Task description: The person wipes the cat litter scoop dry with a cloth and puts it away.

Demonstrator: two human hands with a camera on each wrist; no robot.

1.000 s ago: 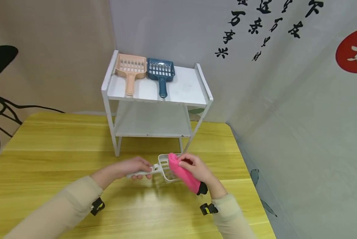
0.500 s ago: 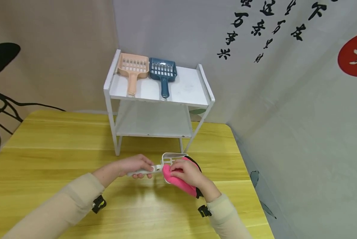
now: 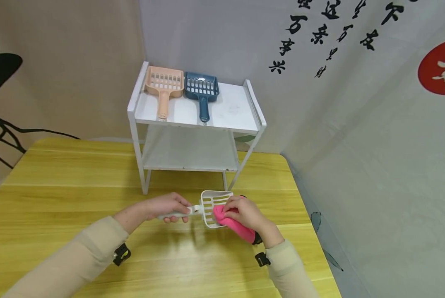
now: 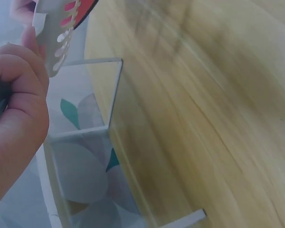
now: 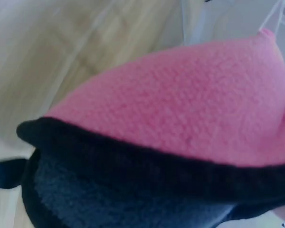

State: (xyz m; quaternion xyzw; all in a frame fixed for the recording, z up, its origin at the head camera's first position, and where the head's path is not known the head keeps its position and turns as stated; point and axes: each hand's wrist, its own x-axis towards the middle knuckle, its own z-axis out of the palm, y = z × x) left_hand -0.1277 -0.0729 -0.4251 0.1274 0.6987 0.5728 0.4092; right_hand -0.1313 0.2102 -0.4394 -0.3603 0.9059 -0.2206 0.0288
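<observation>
Scoop [image 3: 215, 205], white, slotted, sits just in front of the rack [image 3: 196, 124], above the counter [image 3: 58, 194]; my left hand [image 3: 168, 207] wraps its handle; right hand [image 3: 244, 213] presses a soft pink cloth [image 3: 231, 225] inside; light, stiff plastic, I judge; best held by the handle.

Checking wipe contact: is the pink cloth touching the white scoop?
Touching. The head view shows the pink cloth, held by the right hand, pressed onto the white scoop, overlapping its slotted head.

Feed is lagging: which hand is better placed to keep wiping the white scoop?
Probably the right hand: it holds the pink cloth against the white scoop. The left hand grips the handle, steadying it.
</observation>
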